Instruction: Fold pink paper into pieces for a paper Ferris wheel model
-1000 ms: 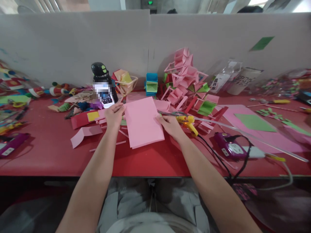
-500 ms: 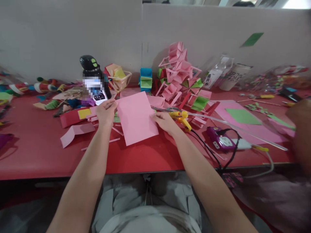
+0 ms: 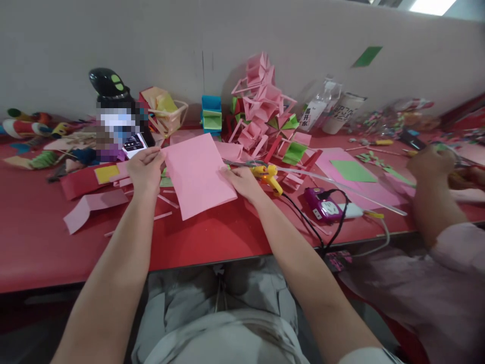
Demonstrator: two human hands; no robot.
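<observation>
A flat pink sheet of paper [image 3: 200, 177] is held up, slightly tilted, above the red table [image 3: 220, 240]. My left hand [image 3: 146, 169] pinches its upper left corner, and my right hand [image 3: 244, 182] grips its right edge with the thumb in front. Just beyond my right hand lies a yellow glue gun [image 3: 268, 176] with a clear glue stick running out to the right. A creased pink paper strip [image 3: 94, 205] rests left of my left forearm. Behind the sheet rises a stack of folded pink paper pieces [image 3: 261, 101].
A black bottle [image 3: 109, 86] and a phone [image 3: 133, 145] stand at the left back. To the right are a purple power socket [image 3: 322, 205], a green sheet [image 3: 352, 171], a plastic bottle [image 3: 316, 108] and a paper cup [image 3: 343, 114]. Another person's hand [image 3: 432, 162] works at far right.
The view has swung to the right, showing more of the other person at the right. Both my hands still hold the pink sheet, which has hardly changed its pose.
</observation>
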